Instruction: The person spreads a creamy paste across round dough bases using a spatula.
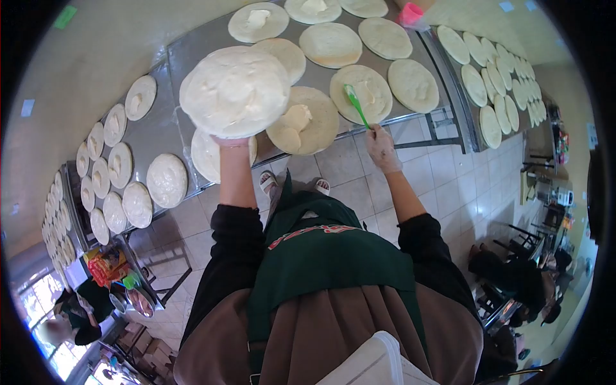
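Observation:
A round flatbread [235, 90] with a pale creamy spread over its top rests on my left hand [231, 142], raised above the metal table. Most of that hand is hidden under the bread. My right hand [383, 149], in a clear glove, grips the handle of a green spatula [356, 106]. Its blade lies over another flatbread [378, 96] that has some spread in the middle. Between my hands, a flatbread [321, 128] carries an unspread dollop of cream [297, 119]. Partly covered by my left forearm is one more flatbread [206, 157] at the table edge.
The metal table [183, 48] bears several more flatbreads, such as one [414, 86] at the right. A pink container [410, 13] stands at the far edge. Side tables hold rows of flatbreads, one [167, 180] coated at the left. Other people [513, 276] are at lower right and lower left.

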The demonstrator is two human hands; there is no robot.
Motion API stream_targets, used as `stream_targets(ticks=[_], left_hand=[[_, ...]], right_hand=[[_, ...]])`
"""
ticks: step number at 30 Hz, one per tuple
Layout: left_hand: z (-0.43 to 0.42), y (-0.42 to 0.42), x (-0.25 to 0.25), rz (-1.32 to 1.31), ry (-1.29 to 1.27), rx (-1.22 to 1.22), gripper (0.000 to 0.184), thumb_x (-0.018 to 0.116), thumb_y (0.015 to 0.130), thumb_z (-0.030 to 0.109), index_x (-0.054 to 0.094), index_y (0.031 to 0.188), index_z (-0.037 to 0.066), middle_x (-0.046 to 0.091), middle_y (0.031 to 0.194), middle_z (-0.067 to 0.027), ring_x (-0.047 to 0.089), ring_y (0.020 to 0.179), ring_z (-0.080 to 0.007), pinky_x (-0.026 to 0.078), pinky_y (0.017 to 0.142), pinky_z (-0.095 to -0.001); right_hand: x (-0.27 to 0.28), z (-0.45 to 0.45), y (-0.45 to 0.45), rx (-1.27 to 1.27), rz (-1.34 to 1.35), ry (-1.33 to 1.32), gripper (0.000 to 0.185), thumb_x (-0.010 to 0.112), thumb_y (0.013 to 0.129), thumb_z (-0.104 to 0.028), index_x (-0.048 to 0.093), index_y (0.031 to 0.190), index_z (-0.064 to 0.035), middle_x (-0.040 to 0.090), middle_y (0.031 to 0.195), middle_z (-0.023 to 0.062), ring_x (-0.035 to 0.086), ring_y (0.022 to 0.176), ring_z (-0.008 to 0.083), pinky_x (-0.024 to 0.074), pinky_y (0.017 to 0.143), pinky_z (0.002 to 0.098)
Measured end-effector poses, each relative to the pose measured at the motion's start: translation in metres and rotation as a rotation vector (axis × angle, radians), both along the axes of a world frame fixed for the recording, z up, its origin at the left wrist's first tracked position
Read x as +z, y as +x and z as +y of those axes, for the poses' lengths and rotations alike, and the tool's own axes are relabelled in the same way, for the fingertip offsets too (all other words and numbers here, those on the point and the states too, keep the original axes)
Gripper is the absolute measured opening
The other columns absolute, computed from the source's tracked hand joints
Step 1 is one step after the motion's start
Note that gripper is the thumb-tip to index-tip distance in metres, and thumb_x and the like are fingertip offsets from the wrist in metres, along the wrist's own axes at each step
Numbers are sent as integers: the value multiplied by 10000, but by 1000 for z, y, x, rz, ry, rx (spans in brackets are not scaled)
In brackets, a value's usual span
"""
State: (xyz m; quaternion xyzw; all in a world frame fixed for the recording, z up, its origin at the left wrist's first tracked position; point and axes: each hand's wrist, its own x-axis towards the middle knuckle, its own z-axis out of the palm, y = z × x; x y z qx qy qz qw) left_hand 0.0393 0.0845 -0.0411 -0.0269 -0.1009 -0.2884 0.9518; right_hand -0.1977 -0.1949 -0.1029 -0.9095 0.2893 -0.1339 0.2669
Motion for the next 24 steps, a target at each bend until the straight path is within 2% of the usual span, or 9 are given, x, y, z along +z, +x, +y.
stream_targets(ticks=[3,5,9,11,13,15,19,21,24], left_hand=[[-18,-1,9,44,-73,-19,664,391,888,546,341,1396,121,356,1430,-143,357,1289,-378,322,1028,-582],[-21,-1,12,30,3,-12,663,377,891,548,345,1390,113,372,1418,-148,368,1282,-372,323,1032,-571],[-30,-3,19,121,317,51,628,360,912,514,348,1381,97,395,1399,-156,395,1264,-361,343,1031,-543],[-32,-1,15,105,249,-12,612,360,918,501,353,1377,97,401,1395,-154,407,1257,-357,352,1027,-535],[-37,-3,23,88,179,-74,597,359,923,489,358,1374,97,408,1390,-152,418,1250,-352,362,1023,-527],[-44,-9,30,114,522,20,591,373,921,485,368,1368,100,419,1385,-143,432,1243,-336,376,1019,-504],[-50,-7,29,75,511,18,583,386,915,488,389,1354,104,445,1365,-131,448,1230,-320,390,1011,-489],[-48,1,18,75,29,-192,502,370,942,396,406,1333,82,460,1346,-141,475,1200,-314,425,980,-479],[-51,10,19,127,-146,-284,568,371,918,492,407,1338,111,478,1328,-122,468,1203,-315,402,995,-487]], right_hand=[[4,6,-6,38,-99,162,171,521,875,-118,593,1000,-25,605,751,221,604,705,374,464,621,421],[7,14,-11,41,-238,288,171,491,909,-85,554,1051,-16,529,690,95,516,580,199,427,552,330],[107,51,9,114,-310,473,169,466,933,-74,531,1083,-33,481,687,68,477,566,169,410,541,316],[136,56,20,263,-271,162,169,520,889,-63,545,1054,-39,595,780,193,603,714,355,468,625,410],[140,56,35,273,-300,34,168,519,892,-74,546,1056,-49,596,786,186,602,703,348,473,612,409],[140,55,44,286,-328,-92,167,519,895,-84,547,1057,-59,597,793,179,602,693,342,478,599,409],[136,59,46,389,-173,-265,202,517,900,-130,533,1098,-95,596,801,162,598,656,344,487,554,426],[137,63,40,446,-176,-249,214,515,901,-144,529,1110,-104,593,790,156,599,645,342,488,541,432],[140,68,31,520,-99,-226,230,516,898,-143,519,1126,-107,586,770,141,601,641,331,488,543,425]])
